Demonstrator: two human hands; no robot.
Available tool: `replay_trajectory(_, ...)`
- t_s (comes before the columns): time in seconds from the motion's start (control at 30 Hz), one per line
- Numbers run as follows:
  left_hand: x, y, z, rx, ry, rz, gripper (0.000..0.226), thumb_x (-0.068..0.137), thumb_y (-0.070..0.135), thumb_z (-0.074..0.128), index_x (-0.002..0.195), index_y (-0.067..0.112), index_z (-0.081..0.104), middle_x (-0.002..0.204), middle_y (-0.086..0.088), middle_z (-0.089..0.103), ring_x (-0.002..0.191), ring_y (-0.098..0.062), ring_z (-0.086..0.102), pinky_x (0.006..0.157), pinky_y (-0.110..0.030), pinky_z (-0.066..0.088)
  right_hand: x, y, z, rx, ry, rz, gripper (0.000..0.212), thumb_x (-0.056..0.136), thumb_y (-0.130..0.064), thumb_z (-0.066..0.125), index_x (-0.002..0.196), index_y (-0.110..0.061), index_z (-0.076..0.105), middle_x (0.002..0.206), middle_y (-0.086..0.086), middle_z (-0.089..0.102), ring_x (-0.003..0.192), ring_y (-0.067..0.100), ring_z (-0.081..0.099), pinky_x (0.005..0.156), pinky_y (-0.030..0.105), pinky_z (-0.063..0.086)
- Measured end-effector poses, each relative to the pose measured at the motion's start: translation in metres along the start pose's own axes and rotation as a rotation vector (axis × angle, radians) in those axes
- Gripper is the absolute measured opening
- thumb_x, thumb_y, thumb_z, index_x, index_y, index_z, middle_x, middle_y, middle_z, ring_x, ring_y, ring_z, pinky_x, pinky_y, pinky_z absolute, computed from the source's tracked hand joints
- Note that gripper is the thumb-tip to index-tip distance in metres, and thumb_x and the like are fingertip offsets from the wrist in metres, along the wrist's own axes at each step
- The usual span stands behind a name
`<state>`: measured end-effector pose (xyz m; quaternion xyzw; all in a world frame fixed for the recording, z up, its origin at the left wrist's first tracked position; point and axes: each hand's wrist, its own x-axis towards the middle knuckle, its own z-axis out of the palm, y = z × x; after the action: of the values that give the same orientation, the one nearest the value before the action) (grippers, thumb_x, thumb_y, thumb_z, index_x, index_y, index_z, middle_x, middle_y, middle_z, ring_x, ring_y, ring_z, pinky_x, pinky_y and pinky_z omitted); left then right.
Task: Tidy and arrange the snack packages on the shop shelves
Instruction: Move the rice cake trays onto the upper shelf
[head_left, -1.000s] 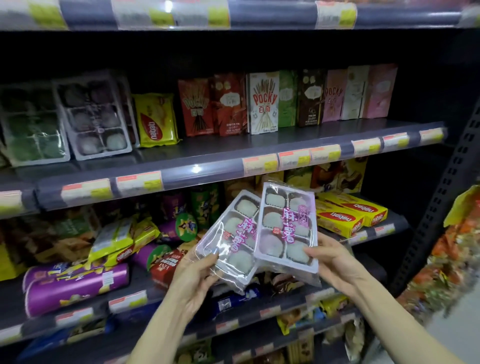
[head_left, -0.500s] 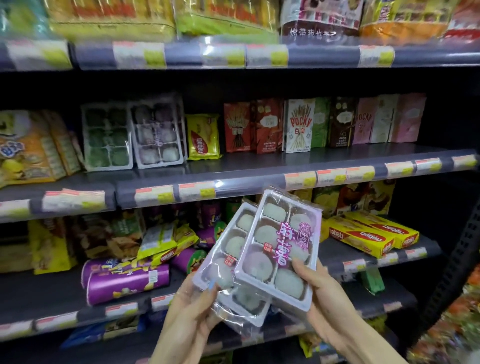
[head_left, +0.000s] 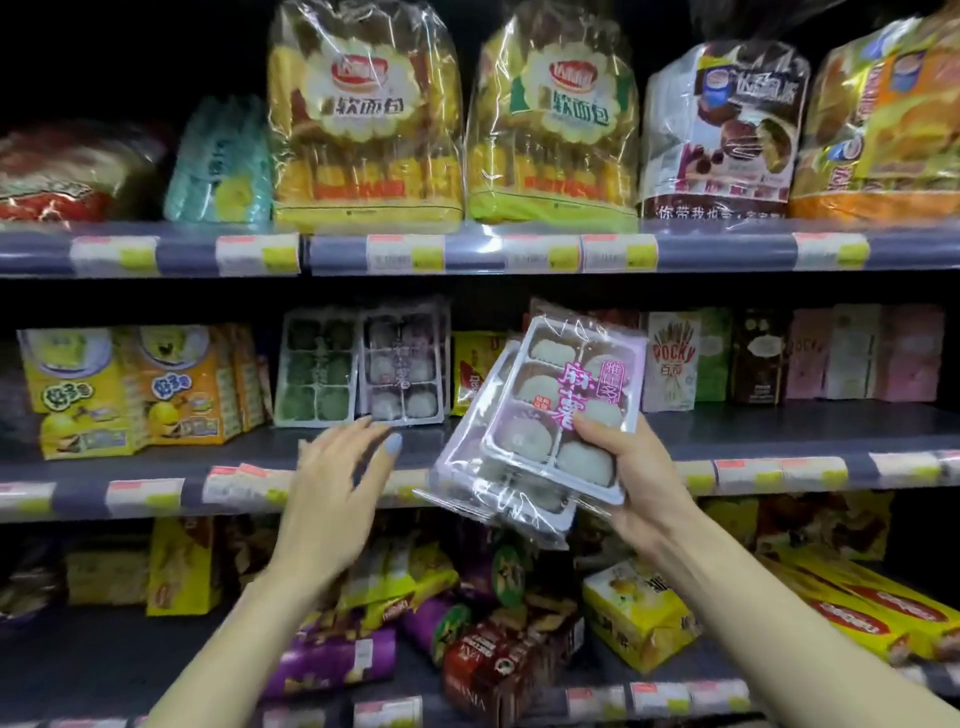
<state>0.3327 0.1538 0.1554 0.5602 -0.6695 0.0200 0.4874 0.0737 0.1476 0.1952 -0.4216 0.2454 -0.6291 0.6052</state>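
A right hand (head_left: 631, 475) is gripping two stacked mochi trays (head_left: 545, 415), tilted, at three o'clock of centre before the middle shelf (head_left: 779, 431). At nine o'clock of them, the left hand (head_left: 337, 478) is hovering with fingers spread, holding nothing, just below shelved mochi trays (head_left: 363, 364).

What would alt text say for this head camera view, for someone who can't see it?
A person's right hand grips two clear plastic trays of pale mochi with pink lettering, stacked, in front of shop shelves. The left hand reaches, fingers spread, toward matching green and purple mochi trays standing on the grey middle shelf; bagged bread sits above.
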Motion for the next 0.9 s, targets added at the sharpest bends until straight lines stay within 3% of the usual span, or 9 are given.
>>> replay_trajectory(0.07, 0.011, -0.019, -0.010, 0.356, -0.007, 0.006, 0.070, 0.087, 0.070, 0.020, 0.126, 0.025, 0.057, 0.133, 0.008, 0.055, 0.131, -0.018, 0.040, 0.114, -0.046, 0.013, 0.023, -0.002, 0.009, -0.029, 0.005, -0.031, 0.049, 0.080, 0.001, 0.064, 0.127, -0.007, 0.050, 0.112, 0.018, 0.068, 0.085, 0.028, 0.071, 0.068, 0.042, 0.059)
replay_trajectory(0.13, 0.025, -0.048, -0.006, 0.537, -0.079, -0.054, 0.063, 0.091, 0.064, 0.020, 0.125, 0.026, 0.057, 0.129, 0.005, 0.059, 0.127, -0.019, 0.045, 0.114, -0.051, 0.011, 0.044, -0.003, 0.016, -0.051, 0.021, -0.041, 0.047, 0.080, 0.003, 0.065, 0.124, -0.005, 0.051, 0.109, 0.019, 0.067, 0.079, 0.028, 0.070, 0.066, 0.042, 0.060)
replay_trajectory(0.2, 0.030, -0.065, -0.005, 0.597, -0.069, -0.052, 0.071, 0.089, 0.068, 0.010, 0.114, 0.027, 0.063, 0.115, 0.005, 0.067, 0.113, -0.020, 0.056, 0.108, -0.047, 0.023, 0.064, -0.002, 0.022, -0.067, 0.028, -0.044, 0.042, 0.081, 0.004, 0.064, 0.121, -0.002, 0.054, 0.106, 0.019, 0.067, 0.074, 0.025, 0.069, 0.062, 0.039, 0.060)
replay_trajectory(0.27, 0.029, -0.077, -0.004, 0.611, 0.034, 0.042, 0.078, 0.088, 0.068, 0.003, 0.095, 0.026, 0.068, 0.096, 0.006, 0.070, 0.093, -0.021, 0.064, 0.092, -0.037, 0.034, 0.085, 0.003, 0.027, -0.089, 0.038, -0.037, 0.040, 0.080, 0.004, 0.065, 0.119, 0.003, 0.056, 0.102, 0.020, 0.067, 0.068, 0.023, 0.069, 0.060, 0.036, 0.060)
replay_trajectory(0.33, 0.027, -0.083, -0.003, 0.615, 0.115, 0.114, 0.069, 0.093, 0.061, 0.008, 0.086, 0.026, 0.067, 0.085, 0.009, 0.068, 0.080, -0.020, 0.064, 0.080, -0.031, 0.032, 0.107, 0.010, 0.032, -0.112, 0.055, -0.027, 0.040, 0.079, 0.003, 0.067, 0.117, 0.007, 0.058, 0.096, 0.019, 0.068, 0.064, 0.022, 0.068, 0.063, 0.039, 0.061)
replay_trajectory(0.47, 0.028, -0.090, 0.003, 0.569, 0.222, 0.128, 0.055, 0.097, 0.051, 0.018, 0.087, 0.024, 0.065, 0.081, 0.009, 0.065, 0.076, -0.019, 0.061, 0.079, -0.031, 0.034, 0.141, 0.028, 0.049, -0.157, 0.027, -0.034, 0.030, 0.076, 0.003, 0.070, 0.105, 0.003, 0.062, 0.072, 0.008, 0.071, 0.058, 0.018, 0.068, 0.057, 0.033, 0.059)
replay_trajectory(0.63, 0.029, -0.096, 0.008, 0.590, 0.286, 0.135, 0.037, 0.095, 0.039, 0.032, 0.076, 0.021, 0.058, 0.071, 0.006, 0.056, 0.067, -0.021, 0.056, 0.075, -0.031, 0.034, 0.169, 0.054, 0.075, -0.225, -0.061, -0.060, 0.036, 0.074, 0.003, 0.072, 0.109, -0.001, 0.062, 0.090, 0.013, 0.072, 0.073, 0.022, 0.070, 0.071, 0.039, 0.059)
replay_trajectory(0.8, 0.033, -0.103, -0.003, 0.615, 0.215, 0.189, 0.050, 0.097, 0.050, 0.021, 0.074, 0.023, 0.056, 0.070, 0.008, 0.054, 0.066, -0.018, 0.053, 0.066, -0.028, 0.029, 0.186, 0.077, 0.088, -0.299, -0.103, -0.037, 0.052, 0.072, 0.004, 0.074, 0.120, 0.002, 0.056, 0.110, 0.022, 0.068, 0.092, 0.031, 0.069, 0.079, 0.041, 0.059)
replay_trajectory(0.9, 0.037, -0.111, -0.011, 0.621, 0.150, 0.259, 0.051, 0.096, 0.053, 0.022, 0.078, 0.024, 0.059, 0.074, 0.009, 0.057, 0.069, -0.018, 0.055, 0.063, -0.028, 0.028, 0.194, 0.084, 0.087, -0.406, -0.091, -0.078, 0.064, 0.066, 0.000, 0.079, 0.124, -0.005, 0.053, 0.111, 0.016, 0.069, 0.097, 0.028, 0.069, 0.086, 0.042, 0.056)
